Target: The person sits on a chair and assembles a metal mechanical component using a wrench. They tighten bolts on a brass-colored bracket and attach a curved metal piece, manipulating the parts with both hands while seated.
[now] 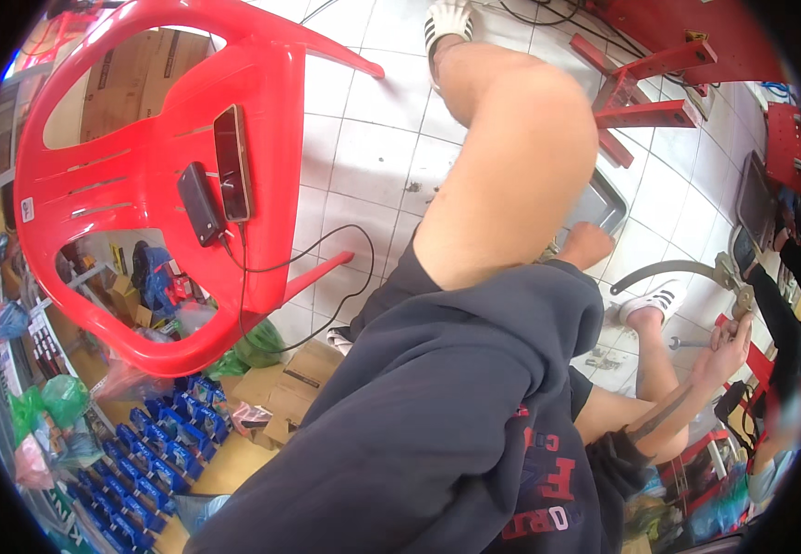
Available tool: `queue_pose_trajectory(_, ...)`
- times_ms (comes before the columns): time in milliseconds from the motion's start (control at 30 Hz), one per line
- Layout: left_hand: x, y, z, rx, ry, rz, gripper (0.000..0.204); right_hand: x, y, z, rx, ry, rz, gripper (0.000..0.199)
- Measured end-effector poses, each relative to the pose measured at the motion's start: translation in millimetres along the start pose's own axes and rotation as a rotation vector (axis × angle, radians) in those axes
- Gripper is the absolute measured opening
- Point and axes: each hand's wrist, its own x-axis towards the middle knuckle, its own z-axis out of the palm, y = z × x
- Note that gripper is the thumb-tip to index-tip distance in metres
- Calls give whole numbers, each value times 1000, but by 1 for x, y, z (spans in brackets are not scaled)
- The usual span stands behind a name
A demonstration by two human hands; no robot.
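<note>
- At the lower right, beyond the dark sweatshirt (437,415), the right hand (728,343) was closed around a metal fitting (742,297) at the end of a curved bar (668,270), held above the floor (373,157); a slip seemed likely to drop the fitting onto the sandalled foot (650,300) below.
- Just beside it, a spanner (687,343) lay loose on the tiles, apt to be kicked.
- Close at the right edge, a co-worker's dark sleeve (779,309) reached toward the same fitting; fingers could be pinched.
- Behind the raised knee (511,157), the left hand (590,245) rested at a grey tray (599,205); its grip could not be told.
- At the left, a red chair (142,185) carried a phone (232,162) and power bank (199,203); their cable (327,277) trailed floorward, a snagging hazard.
- Farthest off, a red steel frame (645,88) narrowed the working space.
</note>
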Motion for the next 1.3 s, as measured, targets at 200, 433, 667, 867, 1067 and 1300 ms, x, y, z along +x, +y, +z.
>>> queue_pose_trajectory(200,-6,-20,20,73,-50,-96,16,0,1,-26,171,-150,105,17)
queue_pose_trajectory(433,-14,-27,17,15,-36,-191,17,-19,3,-19,41,-15,92,20)
queue_pose_trajectory(667,-4,-42,1,-91,9,-353,19,-4,-2,4,79,-98,91,16)
queue_pose_trajectory(867,1,-42,-17,-195,2,-365,20,-26,-29,14,144,-31,41,21)
queue_pose_trajectory(1067,8,-57,-52,-286,182,-308,29,-29,-38,4,168,-71,31,23)
queue_pose_trajectory(1300,34,-67,-108,-411,307,-266,27,-33,-47,-24,136,14,-24,25)
